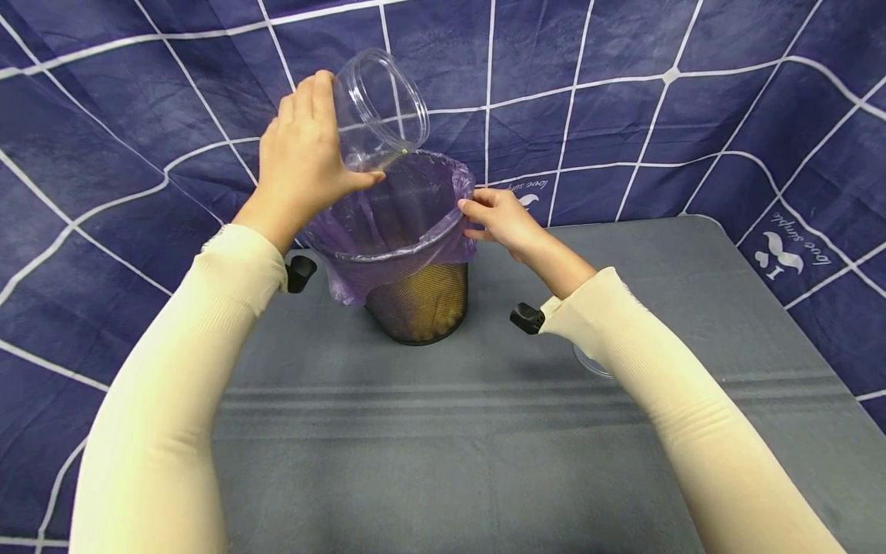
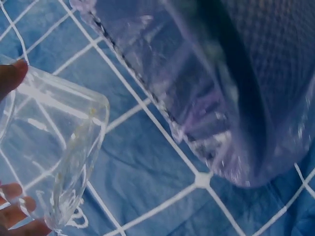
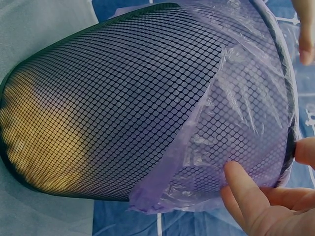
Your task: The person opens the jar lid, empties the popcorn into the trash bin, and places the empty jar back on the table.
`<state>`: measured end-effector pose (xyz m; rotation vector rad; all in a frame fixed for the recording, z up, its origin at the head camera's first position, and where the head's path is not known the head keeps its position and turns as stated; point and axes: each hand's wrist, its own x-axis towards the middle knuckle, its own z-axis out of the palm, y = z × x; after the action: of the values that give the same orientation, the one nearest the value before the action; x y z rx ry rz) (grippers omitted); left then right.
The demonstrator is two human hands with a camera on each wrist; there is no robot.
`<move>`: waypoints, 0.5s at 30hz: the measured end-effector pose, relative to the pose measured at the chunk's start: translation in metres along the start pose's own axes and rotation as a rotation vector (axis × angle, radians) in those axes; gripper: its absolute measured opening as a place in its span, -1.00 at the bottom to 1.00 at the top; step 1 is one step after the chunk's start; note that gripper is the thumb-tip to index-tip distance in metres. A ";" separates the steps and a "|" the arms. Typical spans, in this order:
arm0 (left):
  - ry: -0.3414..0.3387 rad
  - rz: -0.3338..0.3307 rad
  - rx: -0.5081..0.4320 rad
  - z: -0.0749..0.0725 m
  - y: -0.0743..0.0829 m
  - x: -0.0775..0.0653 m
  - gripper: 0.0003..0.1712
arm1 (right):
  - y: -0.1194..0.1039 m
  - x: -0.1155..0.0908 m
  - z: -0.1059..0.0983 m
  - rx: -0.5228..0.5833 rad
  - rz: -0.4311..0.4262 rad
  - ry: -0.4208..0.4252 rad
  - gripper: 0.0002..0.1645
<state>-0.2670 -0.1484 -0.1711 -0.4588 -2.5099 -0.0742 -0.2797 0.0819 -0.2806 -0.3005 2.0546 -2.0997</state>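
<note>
My left hand (image 1: 301, 146) grips a clear plastic jar (image 1: 354, 94), tipped on its side with its mouth over the bin. Small yellowish bits cling inside the jar near its bottom edge in the left wrist view. Below stands a black mesh wastebasket (image 1: 418, 312), lined with a thin purple bag (image 1: 367, 278) folded over the rim. Through the mesh, a yellow mass (image 3: 47, 142) shows at the bottom; its kind is unclear. With thumb and fingers, my right hand (image 1: 504, 221) holds the basket's right rim and the bag over it.
A clear round disc (image 1: 592, 365), perhaps a lid, lies on the grey cloth-covered table (image 1: 443, 477), partly hidden by the right sleeve. Behind and beside the table hangs a blue cloth (image 1: 540, 69) with white lines. A black device (image 1: 527, 318) sits at each wrist.
</note>
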 end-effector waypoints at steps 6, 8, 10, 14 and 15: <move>-0.006 -0.141 -0.288 -0.006 0.015 -0.006 0.23 | -0.001 -0.001 0.001 0.001 0.004 0.006 -0.61; 0.017 -0.142 -0.395 -0.008 0.020 -0.010 0.21 | -0.002 -0.002 0.001 0.000 0.006 0.004 -0.60; 0.038 -0.121 -0.500 -0.009 0.024 -0.015 0.19 | -0.002 -0.002 0.001 0.001 0.008 0.003 -0.60; 0.022 -0.083 -0.662 -0.009 0.034 -0.027 0.17 | -0.001 -0.001 0.001 0.003 0.009 -0.001 -0.61; 0.009 -0.081 -0.691 -0.009 0.036 -0.030 0.16 | -0.001 -0.001 0.001 0.001 0.008 0.000 -0.62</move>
<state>-0.2264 -0.1249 -0.1825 -0.6161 -2.4392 -0.9880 -0.2790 0.0816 -0.2800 -0.2914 2.0513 -2.0954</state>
